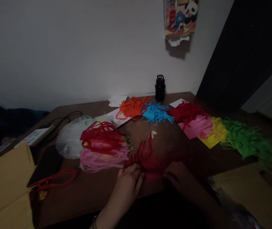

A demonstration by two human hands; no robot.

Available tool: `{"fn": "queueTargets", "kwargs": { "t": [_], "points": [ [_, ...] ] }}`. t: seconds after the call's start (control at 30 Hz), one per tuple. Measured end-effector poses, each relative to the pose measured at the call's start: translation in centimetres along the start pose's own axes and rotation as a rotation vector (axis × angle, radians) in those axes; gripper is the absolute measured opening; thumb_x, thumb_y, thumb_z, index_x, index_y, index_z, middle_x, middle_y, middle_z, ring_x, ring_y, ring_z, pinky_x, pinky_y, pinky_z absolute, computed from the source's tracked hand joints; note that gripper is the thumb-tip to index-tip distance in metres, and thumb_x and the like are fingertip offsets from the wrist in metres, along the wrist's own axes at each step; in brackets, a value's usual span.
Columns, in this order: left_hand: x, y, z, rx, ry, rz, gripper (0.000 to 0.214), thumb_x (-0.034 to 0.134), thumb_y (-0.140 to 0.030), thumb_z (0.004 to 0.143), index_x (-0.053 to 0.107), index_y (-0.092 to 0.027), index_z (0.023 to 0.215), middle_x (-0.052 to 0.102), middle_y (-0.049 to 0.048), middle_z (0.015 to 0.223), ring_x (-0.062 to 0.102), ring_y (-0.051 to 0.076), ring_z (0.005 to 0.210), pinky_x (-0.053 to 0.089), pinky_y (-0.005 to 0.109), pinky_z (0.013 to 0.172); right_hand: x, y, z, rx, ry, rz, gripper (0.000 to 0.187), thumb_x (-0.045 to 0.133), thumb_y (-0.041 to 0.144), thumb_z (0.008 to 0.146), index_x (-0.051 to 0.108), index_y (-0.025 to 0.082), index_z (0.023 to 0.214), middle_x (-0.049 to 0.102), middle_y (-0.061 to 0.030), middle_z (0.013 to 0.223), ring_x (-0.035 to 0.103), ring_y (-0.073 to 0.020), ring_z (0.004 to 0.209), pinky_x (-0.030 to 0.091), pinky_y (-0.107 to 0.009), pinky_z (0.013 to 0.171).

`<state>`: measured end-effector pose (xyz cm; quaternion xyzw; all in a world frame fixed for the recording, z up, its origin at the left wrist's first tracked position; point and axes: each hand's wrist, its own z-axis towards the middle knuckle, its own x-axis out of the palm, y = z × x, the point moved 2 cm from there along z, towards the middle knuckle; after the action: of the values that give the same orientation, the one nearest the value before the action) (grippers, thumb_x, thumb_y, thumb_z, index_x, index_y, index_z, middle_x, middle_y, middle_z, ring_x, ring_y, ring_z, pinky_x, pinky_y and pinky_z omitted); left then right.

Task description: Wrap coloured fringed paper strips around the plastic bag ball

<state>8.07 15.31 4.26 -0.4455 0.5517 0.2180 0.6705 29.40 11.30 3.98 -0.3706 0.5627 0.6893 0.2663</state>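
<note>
Near the front edge of the table, my left hand [130, 179] has its fingers closed on the left end of a red fringed paper [153, 174]. The right end of the same paper is pinched by my right hand [180, 175], which is dim. Cut red strips spread away from me beyond both hands, and their right part is dark and blurred. Left of my left hand lies a pile of fringed paper, with red strips [102, 140] on top of pink strips [105, 157]. Two small white scraps [153, 134] lie past the red strips.
Orange [132, 107], blue [156, 111], dark red [188, 111], pink, yellow and green [245, 136] fringed papers line the table's back and right. A black bottle [160, 89] stands behind them. A plastic bag [70, 136], red-corded dark phone-like slab [46, 165] and cardboard [7, 184] are left.
</note>
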Motion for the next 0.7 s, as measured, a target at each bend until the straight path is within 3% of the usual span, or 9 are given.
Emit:
{"fn": "queueTargets", "kwargs": {
  "t": [0.2, 0.4, 0.53, 0.6, 0.7],
  "points": [
    [-0.3, -0.4, 1.8, -0.134, 0.023, 0.105, 0.030, 0.039, -0.021, 0.095, 0.067, -0.017, 0.089, 0.069, 0.0084, 0.095, 0.063, 0.023, 0.094, 0.036, 0.043, 0.089, 1.1, 0.0, 3.4, 0.163, 0.022, -0.355, 0.022, 0.049, 0.023, 0.096, 0.065, 0.018, 0.083, 0.072, -0.0039, 0.085, 0.066, -0.0192, 0.082, 0.043, -0.029, 0.071],
    [-0.5, -0.3, 2.6, -0.159, -0.044, 0.235, 0.027, 0.039, -0.020, 0.095, 0.067, -0.017, 0.095, 0.069, 0.0097, 0.096, 0.065, 0.024, 0.085, 0.039, 0.043, 0.083, 2.1, 0.2, 4.4, 0.189, -0.017, -0.465, 0.021, 0.045, 0.020, 0.097, 0.064, 0.017, 0.090, 0.071, -0.0073, 0.085, 0.069, -0.0213, 0.077, 0.044, -0.028, 0.059],
    [-1.1, -0.3, 2.2, -0.178, -0.206, 0.334, 0.021, 0.048, -0.020, 0.090, 0.064, -0.014, 0.100, 0.066, 0.0151, 0.105, 0.061, 0.031, 0.092, 0.041, 0.046, 0.078, 2.0, 0.4, 4.5, 0.181, -0.044, -0.503, 0.016, 0.048, 0.019, 0.095, 0.064, 0.019, 0.096, 0.071, -0.0063, 0.088, 0.070, -0.0201, 0.076, 0.046, -0.027, 0.057],
    [-1.2, -0.9, 2.0, -0.054, -0.293, 0.316, 0.020, 0.051, -0.017, 0.088, 0.064, -0.014, 0.104, 0.064, 0.0156, 0.112, 0.057, 0.032, 0.100, 0.040, 0.048, 0.083, 2.0, 0.4, 4.6, 0.179, -0.052, -0.515, 0.016, 0.048, 0.019, 0.095, 0.064, 0.020, 0.098, 0.071, -0.0057, 0.086, 0.070, -0.0198, 0.074, 0.045, -0.027, 0.056],
    [-0.4, -2.3, 1.8, 0.291, -0.237, 0.202, 0.023, 0.054, -0.013, 0.088, 0.063, -0.018, 0.108, 0.064, 0.0085, 0.116, 0.055, 0.026, 0.104, 0.037, 0.044, 0.094, 2.0, 0.6, 4.7, 0.170, -0.057, -0.531, 0.016, 0.049, 0.017, 0.095, 0.064, 0.020, 0.098, 0.071, -0.0049, 0.083, 0.070, -0.0188, 0.071, 0.043, -0.026, 0.053]
  ]
}}
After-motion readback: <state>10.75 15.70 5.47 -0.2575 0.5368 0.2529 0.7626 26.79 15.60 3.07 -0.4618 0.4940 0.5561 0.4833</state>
